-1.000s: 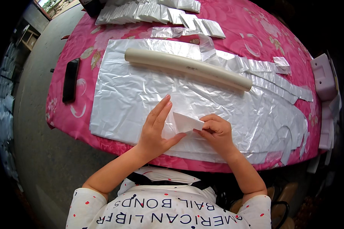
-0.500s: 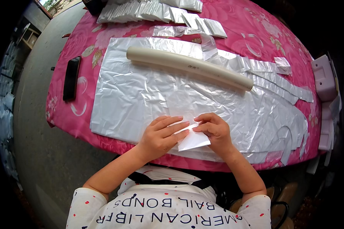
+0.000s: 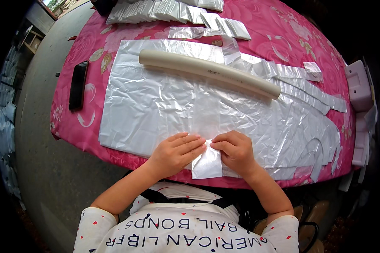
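Observation:
A folded piece of thin white plastic film (image 3: 207, 163) lies at the table's near edge, on top of wide layered sheets of shiny white plastic (image 3: 135, 109). My left hand (image 3: 177, 152) rests on its left side, fingers stretched out flat and side by side. On the other side my right hand (image 3: 234, 151) is closed, thumb and curled forefinger pinching the film's upper right edge. The fingertips of both hands nearly meet at the top of the fold. Beyond them a long cream plastic pipe (image 3: 207, 72) lies across the sheets.
Rows of folded white plastic packets (image 3: 156, 12) line the far side. A black phone (image 3: 78, 85) lies at the left on the pink flowered tablecloth (image 3: 101, 86). Loose plastic strips (image 3: 308, 95) spread at right, near a pale pink plastic container (image 3: 359, 86) beyond the table edge.
The folded film has turned upright and slid slightly toward me, showing more of its length. Both hands have come closer together, the right moving left and slightly nearer. The pipe lies practically where it was.

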The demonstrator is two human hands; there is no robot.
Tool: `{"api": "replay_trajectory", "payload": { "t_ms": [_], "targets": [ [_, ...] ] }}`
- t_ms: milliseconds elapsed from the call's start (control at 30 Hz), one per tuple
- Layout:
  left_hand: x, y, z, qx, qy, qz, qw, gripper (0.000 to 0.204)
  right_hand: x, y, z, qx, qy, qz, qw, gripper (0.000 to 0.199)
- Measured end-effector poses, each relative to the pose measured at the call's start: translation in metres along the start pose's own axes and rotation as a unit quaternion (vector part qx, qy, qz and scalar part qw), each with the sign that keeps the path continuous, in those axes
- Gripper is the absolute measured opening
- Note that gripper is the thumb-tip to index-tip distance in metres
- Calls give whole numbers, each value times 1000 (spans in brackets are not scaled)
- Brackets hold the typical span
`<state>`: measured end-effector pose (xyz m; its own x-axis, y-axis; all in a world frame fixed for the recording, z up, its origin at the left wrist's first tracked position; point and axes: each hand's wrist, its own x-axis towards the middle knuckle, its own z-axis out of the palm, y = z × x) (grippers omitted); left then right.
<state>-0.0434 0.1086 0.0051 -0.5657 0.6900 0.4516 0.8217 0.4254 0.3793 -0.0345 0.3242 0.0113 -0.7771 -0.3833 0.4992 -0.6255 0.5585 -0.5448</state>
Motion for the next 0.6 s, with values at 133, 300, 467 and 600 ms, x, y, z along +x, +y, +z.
{"api": "replay_trajectory", "payload": {
  "t_ms": [133,300,467,600],
  "targets": [
    [-1,0,0,10,-9,-1,1000,30,2,-3,0,-20,-4,1,1000,19],
    [2,2,-1,22,2,-5,1000,26,3,-3,-1,-25,-16,0,1000,20],
    [4,3,0,8,19,-13,1000,28,3,-5,-1,-23,-13,9,1000,19],
    [6,3,0,-2,34,-23,999,28,2,-5,-3,-28,-25,14,999,20]
  ]
}}
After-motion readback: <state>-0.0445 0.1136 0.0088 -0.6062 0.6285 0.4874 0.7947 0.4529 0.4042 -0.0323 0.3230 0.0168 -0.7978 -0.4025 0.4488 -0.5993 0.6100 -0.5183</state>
